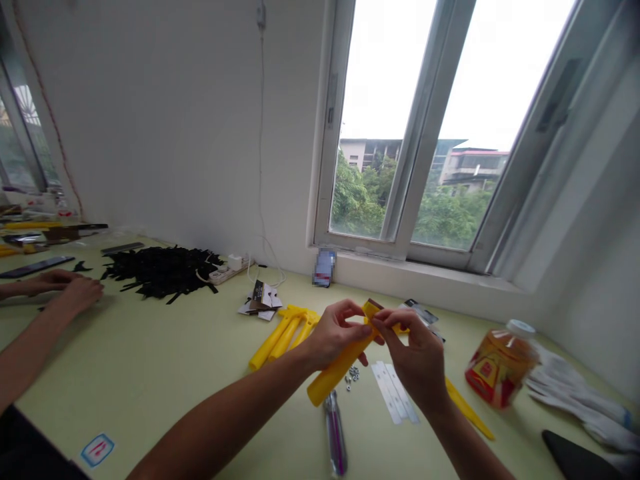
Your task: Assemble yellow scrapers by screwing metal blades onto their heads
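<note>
A yellow plastic handle (341, 368) slants up across the middle of the view, held above the table. Around its upper part my left hand (340, 333) is closed, the thumb near the head end. My right hand (413, 357) pinches at that same end with thumb and fingertips; anything small between them is hidden. Below the hands lie several small metal nuts (353, 375) and several flat pale strips (394, 392). A screwdriver (335, 433) with a clear purple handle points toward me. More yellow handles (280, 340) rest left of my left forearm.
Another person's hands (75, 291) work at the left, near a heap of black pieces (163, 267). A power strip (233, 269) and opened cardboard (263, 300) lie behind. To the right are a yellow piece (470, 410), a plastic jar (503, 367), white gloves (575, 393) and a dark flat object (575, 457).
</note>
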The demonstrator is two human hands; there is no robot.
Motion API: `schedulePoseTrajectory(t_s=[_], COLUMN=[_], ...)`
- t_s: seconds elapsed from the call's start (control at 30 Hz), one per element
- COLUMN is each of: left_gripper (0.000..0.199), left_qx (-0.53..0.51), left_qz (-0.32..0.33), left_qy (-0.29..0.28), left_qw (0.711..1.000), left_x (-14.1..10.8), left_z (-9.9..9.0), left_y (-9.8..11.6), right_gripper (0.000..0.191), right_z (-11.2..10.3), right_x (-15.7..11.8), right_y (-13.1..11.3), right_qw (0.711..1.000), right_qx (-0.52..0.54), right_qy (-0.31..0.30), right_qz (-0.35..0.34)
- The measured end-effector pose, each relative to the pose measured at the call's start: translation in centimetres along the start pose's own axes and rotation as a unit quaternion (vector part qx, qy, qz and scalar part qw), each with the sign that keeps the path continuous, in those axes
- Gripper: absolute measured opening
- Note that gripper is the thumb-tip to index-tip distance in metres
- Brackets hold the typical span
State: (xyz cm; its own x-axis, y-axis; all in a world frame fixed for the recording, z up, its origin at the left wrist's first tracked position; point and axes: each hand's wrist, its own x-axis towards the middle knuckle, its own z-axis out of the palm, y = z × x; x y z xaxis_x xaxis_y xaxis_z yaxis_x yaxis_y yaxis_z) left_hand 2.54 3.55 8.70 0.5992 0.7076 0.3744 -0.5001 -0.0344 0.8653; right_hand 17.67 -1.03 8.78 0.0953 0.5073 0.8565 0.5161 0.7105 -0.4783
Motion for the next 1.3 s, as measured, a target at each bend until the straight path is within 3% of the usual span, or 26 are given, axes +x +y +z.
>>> schedulePoseTrajectory(t_s=[0.2, 0.27, 0.4, 0.53, 0.67, 0.9, 1.2, 1.3], left_gripper=[0.035, 0.034, 0.032, 0.032, 0.035, 0.037, 0.037, 0.036], left_qx=[0.081, 0.126, 0.226, 0.268, 0.248, 0.169, 0.122, 0.123], left_qz=[0.016, 0.019, 0.007, -0.011, -0.028, -0.092, -0.086, -0.087], left_qy=[-0.026, -0.032, -0.038, -0.045, -0.052, -0.102, -0.076, -0.081], left_qw=[0.996, 0.991, 0.973, 0.962, 0.967, 0.976, 0.986, 0.985], left_x=[-0.6, -0.8, -1.1, -1.2, -1.2, -1.0, -1.0, -1.1], left_z=[0.6, 0.7, 0.8, 0.9, 1.1, 0.9, 1.4, 1.5], left_y=[0.2, 0.4, 0.7, 0.5, 0.3, 0.1, -0.5, -0.4], right_gripper=[0.014, 0.024, 0.033, 0.033, 0.019, 0.018, 0.021, 0.020], right_z=[-0.5, -0.9, -2.0, -3.3, -4.0, -5.0, -4.9, -5.1], right_x=[0.4, 0.7, 1.6, 2.3, 2.6, 3.1, 2.7, 2.8], right_y=[0.4, 0.4, 0.1, 0.0, 0.1, 0.0, -0.3, -0.3], right_qw=[0.998, 0.998, 0.979, 0.965, 0.961, 0.936, 0.950, 0.944], right_qx=[-0.057, -0.061, 0.028, 0.005, -0.035, -0.014, -0.043, -0.029], right_qy=[0.009, -0.028, -0.152, -0.215, -0.250, -0.326, -0.277, -0.292], right_qz=[-0.016, 0.019, 0.131, 0.147, 0.116, 0.134, 0.140, 0.149])
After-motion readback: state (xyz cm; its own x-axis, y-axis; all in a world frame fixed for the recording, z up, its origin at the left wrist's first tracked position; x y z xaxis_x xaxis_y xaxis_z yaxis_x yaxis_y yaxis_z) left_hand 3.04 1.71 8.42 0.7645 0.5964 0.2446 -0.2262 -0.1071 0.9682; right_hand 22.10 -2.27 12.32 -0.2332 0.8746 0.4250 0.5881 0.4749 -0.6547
